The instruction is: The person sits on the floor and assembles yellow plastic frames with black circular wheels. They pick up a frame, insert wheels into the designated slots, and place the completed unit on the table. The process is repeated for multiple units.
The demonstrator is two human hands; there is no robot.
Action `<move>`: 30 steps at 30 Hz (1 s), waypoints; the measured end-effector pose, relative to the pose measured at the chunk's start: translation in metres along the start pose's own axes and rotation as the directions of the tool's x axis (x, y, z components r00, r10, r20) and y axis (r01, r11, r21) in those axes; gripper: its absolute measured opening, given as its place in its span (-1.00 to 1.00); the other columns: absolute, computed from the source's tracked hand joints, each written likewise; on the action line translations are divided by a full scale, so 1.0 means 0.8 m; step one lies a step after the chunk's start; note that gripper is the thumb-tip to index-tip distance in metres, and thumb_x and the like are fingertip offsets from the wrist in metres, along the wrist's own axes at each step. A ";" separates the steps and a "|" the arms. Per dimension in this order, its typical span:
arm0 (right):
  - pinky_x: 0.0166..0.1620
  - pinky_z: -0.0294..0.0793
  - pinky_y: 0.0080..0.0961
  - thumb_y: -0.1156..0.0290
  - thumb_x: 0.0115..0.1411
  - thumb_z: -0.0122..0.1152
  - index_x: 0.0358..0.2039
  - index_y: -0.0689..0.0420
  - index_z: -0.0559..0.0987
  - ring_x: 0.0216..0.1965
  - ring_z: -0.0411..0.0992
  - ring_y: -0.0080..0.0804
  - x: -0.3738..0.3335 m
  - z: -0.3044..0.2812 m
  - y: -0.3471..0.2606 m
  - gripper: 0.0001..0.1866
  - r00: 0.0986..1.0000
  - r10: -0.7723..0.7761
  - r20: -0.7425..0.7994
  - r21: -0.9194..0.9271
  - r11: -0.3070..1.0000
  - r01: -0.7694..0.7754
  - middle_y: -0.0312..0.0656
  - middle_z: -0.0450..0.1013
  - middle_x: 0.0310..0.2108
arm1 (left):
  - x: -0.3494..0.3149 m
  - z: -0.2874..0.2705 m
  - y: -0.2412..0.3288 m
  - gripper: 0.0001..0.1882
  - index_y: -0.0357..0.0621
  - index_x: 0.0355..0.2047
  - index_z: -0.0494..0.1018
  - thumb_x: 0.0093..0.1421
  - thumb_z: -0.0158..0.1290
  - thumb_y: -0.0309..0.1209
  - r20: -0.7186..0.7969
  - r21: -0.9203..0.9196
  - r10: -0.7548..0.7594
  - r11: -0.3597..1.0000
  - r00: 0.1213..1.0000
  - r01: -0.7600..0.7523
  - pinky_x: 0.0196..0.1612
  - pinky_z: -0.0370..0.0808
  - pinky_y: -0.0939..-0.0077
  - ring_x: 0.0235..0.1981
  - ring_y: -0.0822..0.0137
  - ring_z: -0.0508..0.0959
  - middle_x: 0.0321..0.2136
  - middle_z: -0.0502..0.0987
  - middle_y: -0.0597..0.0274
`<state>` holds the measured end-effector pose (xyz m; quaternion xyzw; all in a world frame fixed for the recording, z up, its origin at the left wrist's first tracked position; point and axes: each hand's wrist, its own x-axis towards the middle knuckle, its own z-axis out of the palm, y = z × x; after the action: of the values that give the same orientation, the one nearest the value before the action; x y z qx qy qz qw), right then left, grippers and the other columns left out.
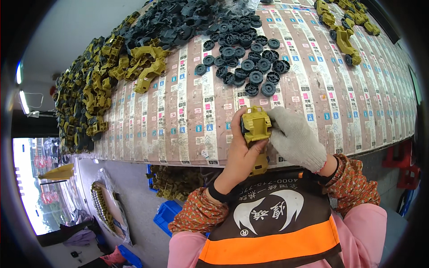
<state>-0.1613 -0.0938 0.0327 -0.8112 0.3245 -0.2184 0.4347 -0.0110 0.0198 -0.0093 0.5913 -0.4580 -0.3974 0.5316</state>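
My bare left hand is wrapped round a yellow plastic toy truck body at the table's near edge, its thumb across the near side. More of the yellow plastic shows below that thumb. My right hand, in a pale knitted glove, grips the toy's right side with curled fingers. Whether a small part sits under those fingertips is hidden. Just beyond the toy lie many loose dark toy wheels, spread over the table.
A long heap of yellow toy bodies runs along the table's left side. Dark plastic parts are piled at the back. Yellow toys with wheels lie far right. Below the table are a blue bin and more yellow parts. Red stools stand at right.
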 end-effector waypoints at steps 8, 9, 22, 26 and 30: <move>-0.24 0.50 0.07 0.45 0.15 0.16 -0.14 0.23 0.52 -0.23 0.54 0.31 0.018 -0.020 0.012 -0.74 0.985 0.000 0.174 -0.036 0.999 0.007 0.26 0.50 -0.37 | 0.012 -0.012 0.000 -0.14 0.04 0.46 -0.07 0.33 0.22 -0.47 0.088 -0.005 0.029 1.000 0.996 -0.029 0.20 0.48 0.31 0.14 0.20 0.52 0.14 0.44 0.08; -0.25 0.51 0.07 0.43 0.16 0.17 -0.14 0.21 0.52 -0.25 0.54 0.29 0.030 -0.023 0.018 -0.75 0.993 -0.048 0.107 -0.114 0.992 0.060 0.24 0.50 -0.39 | 0.013 -0.013 -0.002 -0.14 0.03 0.46 -0.05 0.32 0.23 -0.46 0.084 -0.034 0.025 0.999 0.996 -0.022 0.19 0.48 0.32 0.14 0.21 0.52 0.14 0.45 0.09; -0.10 0.55 -0.11 0.44 0.17 0.30 -0.06 0.16 0.56 -0.16 0.54 -0.01 0.089 -0.022 0.037 -0.69 0.964 -0.264 0.011 -0.510 0.828 0.233 -0.03 0.52 -0.23 | 0.010 -0.041 -0.006 -0.46 -0.01 0.24 0.19 0.41 0.19 -0.20 -0.170 -0.668 -0.355 0.727 0.919 0.157 -0.15 0.68 0.38 -0.14 0.37 0.61 -0.08 0.50 0.26; 0.00 0.54 -0.31 0.40 0.26 0.25 0.03 0.20 0.57 -0.09 0.54 -0.25 0.053 -0.026 0.005 -0.66 0.990 0.000 0.142 0.119 0.993 -0.017 -0.10 0.56 -0.17 | 0.011 -0.045 -0.007 -0.54 0.00 0.16 0.25 0.43 0.15 -0.12 -0.204 -0.748 -0.342 0.659 0.917 0.079 -0.19 0.71 0.36 -0.18 0.35 0.63 -0.12 0.52 0.25; 0.10 0.51 -0.41 0.37 0.34 0.16 0.15 0.26 0.52 0.00 0.51 -0.38 0.016 -0.015 -0.004 -0.59 0.916 0.119 0.384 0.355 0.896 -0.265 -0.11 0.55 -0.07 | 0.017 -0.040 -0.007 -0.55 0.01 0.16 0.25 0.44 0.13 -0.12 -0.199 -0.776 -0.315 0.629 0.928 0.047 -0.21 0.72 0.37 -0.20 0.35 0.65 -0.13 0.52 0.24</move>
<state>-0.1586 -0.1083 0.0426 -0.6942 0.2693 -0.0866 0.6619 0.0241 0.0153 -0.0106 0.4131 -0.0950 -0.5042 0.7524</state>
